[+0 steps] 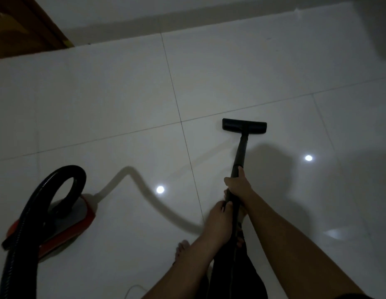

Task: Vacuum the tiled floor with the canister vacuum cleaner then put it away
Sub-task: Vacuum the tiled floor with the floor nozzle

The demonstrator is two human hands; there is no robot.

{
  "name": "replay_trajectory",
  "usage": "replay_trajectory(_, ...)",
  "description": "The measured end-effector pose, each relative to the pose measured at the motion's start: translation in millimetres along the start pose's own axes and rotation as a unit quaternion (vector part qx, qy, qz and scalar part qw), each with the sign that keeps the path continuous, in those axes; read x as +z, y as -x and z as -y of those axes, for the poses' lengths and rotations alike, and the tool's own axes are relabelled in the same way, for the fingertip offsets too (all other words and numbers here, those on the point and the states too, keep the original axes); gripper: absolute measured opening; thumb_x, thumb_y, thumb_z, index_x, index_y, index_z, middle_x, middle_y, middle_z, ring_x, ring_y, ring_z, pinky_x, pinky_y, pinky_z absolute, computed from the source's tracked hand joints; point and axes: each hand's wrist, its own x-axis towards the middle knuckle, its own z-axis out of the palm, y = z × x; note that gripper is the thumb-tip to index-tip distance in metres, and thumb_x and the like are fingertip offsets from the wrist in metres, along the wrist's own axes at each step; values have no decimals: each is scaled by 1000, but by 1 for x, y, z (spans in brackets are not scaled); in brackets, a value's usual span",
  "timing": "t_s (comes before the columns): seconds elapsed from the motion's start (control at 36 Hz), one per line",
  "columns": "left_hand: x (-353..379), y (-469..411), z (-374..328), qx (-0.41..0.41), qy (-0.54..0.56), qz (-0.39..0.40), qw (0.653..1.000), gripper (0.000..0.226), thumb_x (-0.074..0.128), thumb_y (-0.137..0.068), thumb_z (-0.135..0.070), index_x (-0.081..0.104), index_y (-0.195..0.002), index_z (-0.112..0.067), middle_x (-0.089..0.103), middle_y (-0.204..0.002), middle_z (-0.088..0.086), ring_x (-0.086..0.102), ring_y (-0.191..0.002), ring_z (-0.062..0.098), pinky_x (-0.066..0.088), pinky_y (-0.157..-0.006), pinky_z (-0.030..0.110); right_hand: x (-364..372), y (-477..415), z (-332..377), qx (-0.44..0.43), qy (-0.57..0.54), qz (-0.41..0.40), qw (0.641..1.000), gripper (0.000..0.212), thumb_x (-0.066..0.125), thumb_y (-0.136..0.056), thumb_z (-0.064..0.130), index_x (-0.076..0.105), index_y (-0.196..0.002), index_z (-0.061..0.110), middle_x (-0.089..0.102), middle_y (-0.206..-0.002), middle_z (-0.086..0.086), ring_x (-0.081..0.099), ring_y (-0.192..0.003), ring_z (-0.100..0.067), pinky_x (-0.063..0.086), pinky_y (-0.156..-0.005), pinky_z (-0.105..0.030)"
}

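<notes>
**Vacuuming in progress, head view.** The right hand [238, 186] grips the black wand [241, 152] at the higher point, fingers curled round the tube. The left hand [219, 214] holds the same wand just below it, fingers also wrapped round the tube, though the dim light hides their tips. The floor head [244, 125] lies flat on the tiled floor [123, 93], just right of a crossing of grout lines and well short of the floor's far edge at the wall [187, 9]. The red-and-grey canister [75, 216] stands toward the floor's near left corner, well apart from the floor head. Its ribbed hose [67, 169] arches up from its top and runs out at the near left. A thin pale cord [132, 286] shows at the near edge, and a bare foot [182, 248] stands beside the left forearm. A brown door [26, 24] fills the far left corner.

**Progress (judged).** The task appears to be in its first part, the sweeping of the floor. No dirt can be made out on the glossy tiles, so how much has been covered cannot be told. Putting the vacuum cleaner away is not yet begun, since the canister stands out on the floor with its hose attached.
</notes>
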Motion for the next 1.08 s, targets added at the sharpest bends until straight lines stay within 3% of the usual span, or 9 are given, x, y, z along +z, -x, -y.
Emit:
replay_trajectory(0.11,-6,17,24,-11,2,5,1000,28,31,-101,-32,50,-117,-18,55,-73,7,54,-56,24,47,-58,32,11,20,-21,3,9,5,1000,77,49,-92,10,6,-152,31,53,-120,-23,55,-57,-19,45,-47,-26)
replay_trajectory(0.22,-9,27,32,-12,0,8,1000,23,31,-101,-34,48,-113,-23,56,-74,6,55,-54,21,53,-66,38,19,26,-35,4,15,15,1000,79,49,-90,11,5,-153,31,53,-119,-24,55,-62,-22,51,-59,-33)
replay_trajectory(0.31,-8,29,29,-29,20,9,999,19,32,-101,-34,45,-111,-24,55,-68,8,53,-43,18,51,-48,29,20,22,-39,3,0,14,1000,79,50,-90,11,6,-152,32,54,-117,-24,56,-64,-23,55,-66,-36)
replay_trajectory(0.36,-5,27,25,-34,25,5,999,23,31,-101,-34,45,-117,-23,55,-66,8,51,-40,17,47,-39,23,15,17,-35,4,-7,19,1000,79,50,-90,11,6,-152,33,55,-113,-23,56,-60,-23,52,-59,-35)
replay_trajectory(0.44,6,17,12,-29,15,-1,999,22,32,-101,-36,46,-113,-24,58,-72,8,53,-46,19,46,-45,25,3,5,-26,5,-18,20,1000,79,50,-91,10,7,-152,33,54,-107,-22,54,-55,-21,46,-51,-31)
replay_trajectory(0.53,17,3,-6,-18,-9,0,1000,28,32,-100,-37,50,-115,-21,62,-87,13,57,-57,23,51,-59,33,-14,-8,-11,3,-24,19,1000,78,50,-91,9,7,-152,33,55,-118,-25,54,-55,-21,45,-48,-29)
replay_trajectory(0.67,37,-21,-45,-14,8,25,1000,23,30,-102,-32,48,-109,-19,52,-66,7,48,-36,14,42,-34,19,-51,-32,20,-3,-20,15,1000,77,49,-92,9,6,-152,33,56,-120,-22,55,-55,-19,43,-43,-24)
replay_trajectory(0.81,62,-47,-95,-18,-11,16,1000,35,29,-102,-35,42,-131,-21,55,-71,10,51,-34,13,45,-37,20,-93,-56,62,-13,-13,20,1000,77,48,-93,10,6,-152,35,60,-114,-22,56,-54,-19,43,-42,-23)
replay_trajectory(1.08,92,-111,-196,11,4,5,1000,34,31,-102,-35,46,-127,-19,57,-71,11,53,-36,14,45,-36,19,-157,-119,159,-39,-16,24,999,78,49,-93,10,5,-151,38,60,-114,-20,58,-57,-20,47,-48,-27)
